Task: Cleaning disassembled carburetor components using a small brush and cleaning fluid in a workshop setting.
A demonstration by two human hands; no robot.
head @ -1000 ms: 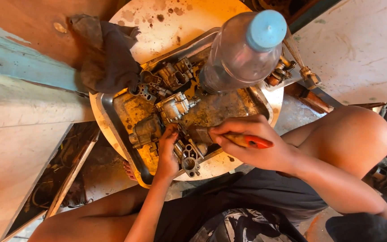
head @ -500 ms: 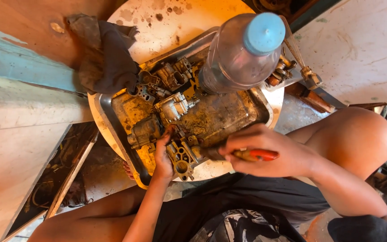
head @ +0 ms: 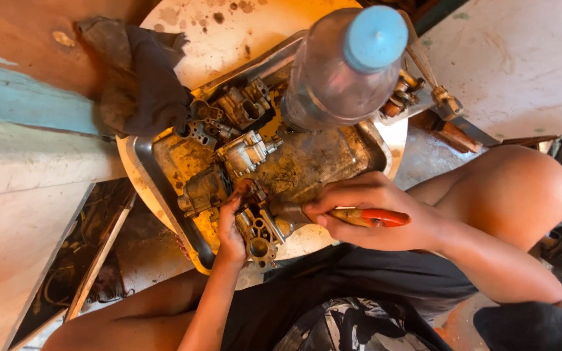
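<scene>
My left hand [head: 230, 224] grips a dirty metal carburettor body [head: 261, 233] at the near edge of a greasy metal tray [head: 164, 195]. My right hand [head: 372, 211] is closed around a screwdriver with a red and yellow handle [head: 375, 218]; its tip points left into the carburettor body. Other grimy carburettor parts [head: 239, 153] lie in the tray just beyond my left hand. A clear plastic bottle with a blue cap [head: 349, 65] stands at the tray's far right, close to the camera.
The tray sits on a round, stained white surface [head: 229, 32]. A dark rag [head: 138, 78] hangs at its left edge. Metal tools [head: 450, 107] lie at the right. My bare knee [head: 515, 188] is on the right, a wooden board [head: 27, 214] on the left.
My right hand has slid right and down, drawing the screwdriver more level. My left hand has shifted a little towards me with the carburettor body.
</scene>
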